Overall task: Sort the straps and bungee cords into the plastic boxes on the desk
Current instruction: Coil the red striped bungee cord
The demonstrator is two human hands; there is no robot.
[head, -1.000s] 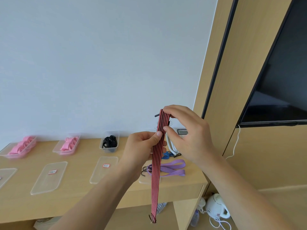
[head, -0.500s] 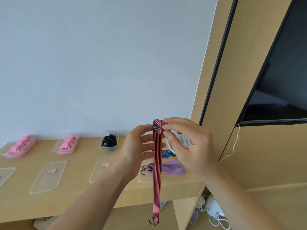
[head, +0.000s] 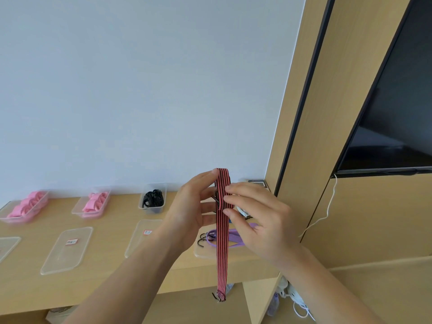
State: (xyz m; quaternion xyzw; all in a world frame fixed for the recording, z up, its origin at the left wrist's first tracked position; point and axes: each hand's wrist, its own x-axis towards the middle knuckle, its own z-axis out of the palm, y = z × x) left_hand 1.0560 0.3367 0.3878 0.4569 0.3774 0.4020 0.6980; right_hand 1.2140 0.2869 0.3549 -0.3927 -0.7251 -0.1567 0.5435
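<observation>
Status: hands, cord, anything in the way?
Left hand and right hand both pinch the striped cord near its folded top. Cord hangs free past the desk edge, not boxed yet. Purple strap lies on a lid behind it.

Wooden desk [head: 117, 222]. Bears three clear boxes [head: 88, 215] at the back, pink straps [head: 95, 201] in two, black cords [head: 153, 198] in one. Bears flat lids [head: 66, 250] in front, one under a purple strap [head: 235, 234].

Striped woven cord [head: 222, 242], wooden desk [head: 112, 220]
</observation>
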